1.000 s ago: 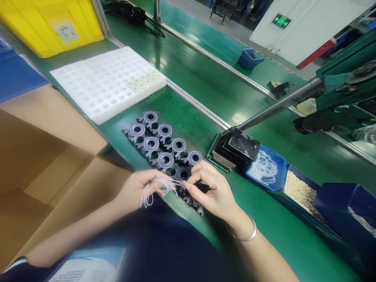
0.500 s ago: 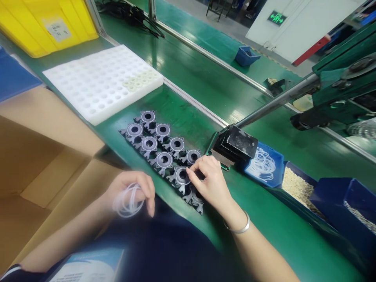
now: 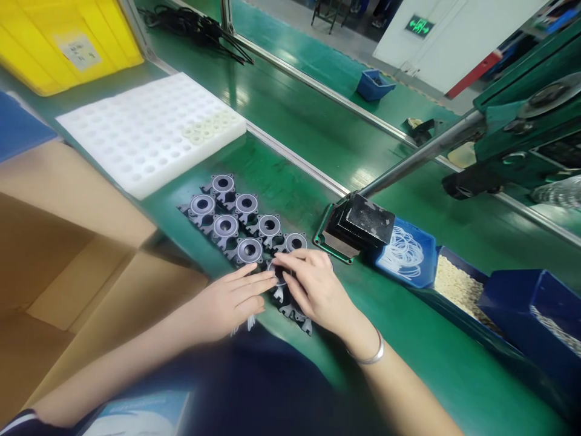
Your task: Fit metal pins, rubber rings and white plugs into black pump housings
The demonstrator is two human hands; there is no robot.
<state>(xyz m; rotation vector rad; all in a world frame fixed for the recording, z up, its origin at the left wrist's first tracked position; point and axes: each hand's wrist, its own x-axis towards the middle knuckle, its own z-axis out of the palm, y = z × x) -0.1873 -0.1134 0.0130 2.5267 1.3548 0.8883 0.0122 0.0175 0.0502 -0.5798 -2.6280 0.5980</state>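
Two rows of dark metal housings (image 3: 226,226) with round, bored tops stand on the green bench. My left hand (image 3: 222,306) reaches in from the left, its index and middle fingers stretched to the rim of one housing in the near row. Thin white rings (image 3: 250,322) hang under its palm, held by the curled lower fingers. Over the same housing is my right hand (image 3: 318,293), thumb and fingers bent together at its top. Whatever lies between those fingertips is too hidden to make out. The hands partly cover that housing and the ones beside it.
A black block on a base (image 3: 367,221) stands right of the housings. Beyond are blue bins, one with white rings (image 3: 403,251), another with pale small parts (image 3: 458,287). A white foam tray (image 3: 122,133), yellow crate (image 3: 68,42) and open cardboard box (image 3: 59,254) lie left.
My left hand has moved right and up from beside the bench to the housing, carrying the white rings. My right hand has shifted slightly left. The view has turned a little.
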